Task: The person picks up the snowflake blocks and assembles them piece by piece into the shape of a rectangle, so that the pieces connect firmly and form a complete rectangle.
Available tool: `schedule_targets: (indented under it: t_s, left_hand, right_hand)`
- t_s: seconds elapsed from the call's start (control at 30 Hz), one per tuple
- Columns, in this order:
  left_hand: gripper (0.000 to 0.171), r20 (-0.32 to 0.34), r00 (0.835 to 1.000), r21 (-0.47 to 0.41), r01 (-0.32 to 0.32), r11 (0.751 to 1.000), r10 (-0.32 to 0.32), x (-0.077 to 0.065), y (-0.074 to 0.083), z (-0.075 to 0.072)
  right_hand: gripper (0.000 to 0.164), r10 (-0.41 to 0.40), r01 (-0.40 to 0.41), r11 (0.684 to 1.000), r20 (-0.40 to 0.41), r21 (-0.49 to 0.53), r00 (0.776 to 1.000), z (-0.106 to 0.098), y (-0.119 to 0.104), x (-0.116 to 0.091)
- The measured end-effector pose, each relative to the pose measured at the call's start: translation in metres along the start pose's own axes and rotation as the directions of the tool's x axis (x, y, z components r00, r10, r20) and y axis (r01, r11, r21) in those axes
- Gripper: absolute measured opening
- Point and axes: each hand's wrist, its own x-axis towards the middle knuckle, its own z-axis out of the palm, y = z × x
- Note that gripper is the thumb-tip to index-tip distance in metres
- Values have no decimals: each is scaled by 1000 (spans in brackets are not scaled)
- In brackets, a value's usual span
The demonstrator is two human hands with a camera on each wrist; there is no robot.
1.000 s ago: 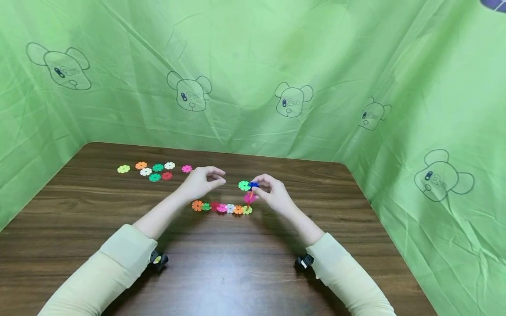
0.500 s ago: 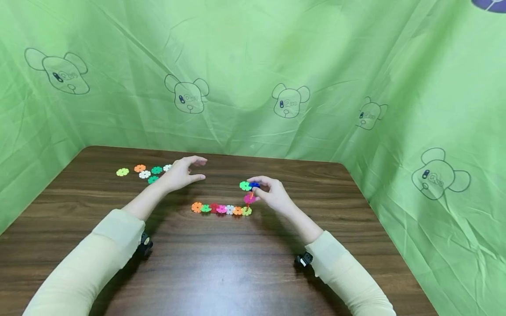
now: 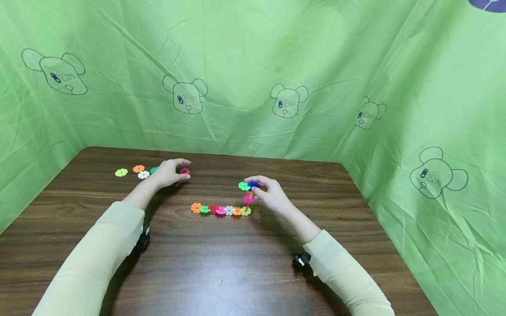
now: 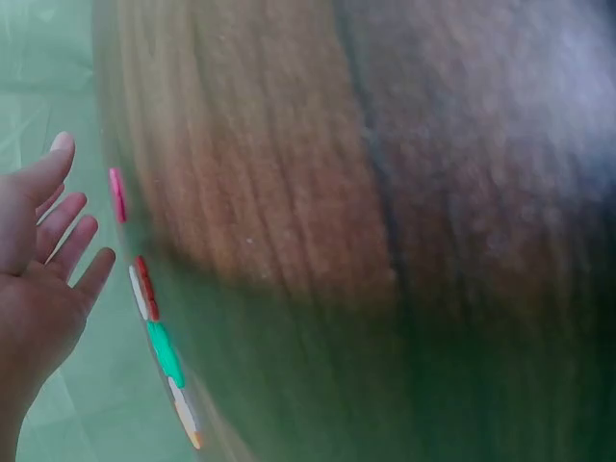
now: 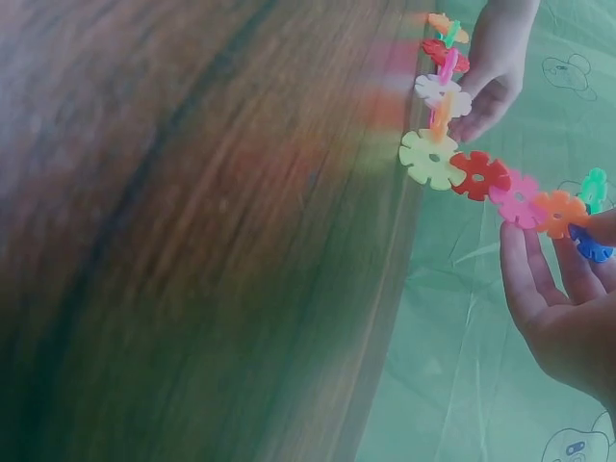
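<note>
Left hand [image 3: 168,173] parted around a pink disc [image 3: 184,170], right hand [image 3: 272,194] pinching a disc chain [image 3: 221,210]

Green cloth [image 3: 237,52] walls the room beyond the fingers and down both sides, creased and printed with bear-head outlines [image 3: 187,97]. Left of the left fingers, on the far part of the dark wood-grain table [image 3: 174,263], lie a yellow-green disc [image 3: 121,172] outermost, then an orange disc [image 3: 138,168], a white disc [image 3: 143,174] and a green disc [image 3: 153,169] partly covered by the hand. The left thumb and fingers are spread — the pink disc shows in the gap between them, and the left wrist view has it apart from the fingertips.

Between the hands, nearer the person than either set of fingers, the disc chain runs in a row from an orange end to a yellow-green corner. There it turns toward the right fingers, which pinch a blue disc [image 3: 254,185] against the thumb; a bright green disc [image 3: 243,186] juts just left of that pinch. Nearer the person, the wood carries a pale glare [image 3: 221,281]. Right of the right fingers, the table's edge slants toward the person — cloth beyond it, a purple shape [image 3: 489,4] cut off in the upper corner.
</note>
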Motion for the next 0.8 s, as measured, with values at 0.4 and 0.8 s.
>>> schedule_targets:
  t_s: [0.4, 0.8]
  left_hand:
    - [51, 51, 999, 65, 8, 998, -12, 8, -7, 6]
    - [31, 36, 999, 52, -41, 998, 39, 1, -13, 1]
  right_hand:
    - [29, 11, -11, 999, -6, 32, 1000, 4, 6, 5]
    - [29, 6, -8, 995, 18, 104, 1000, 4, 7, 6]
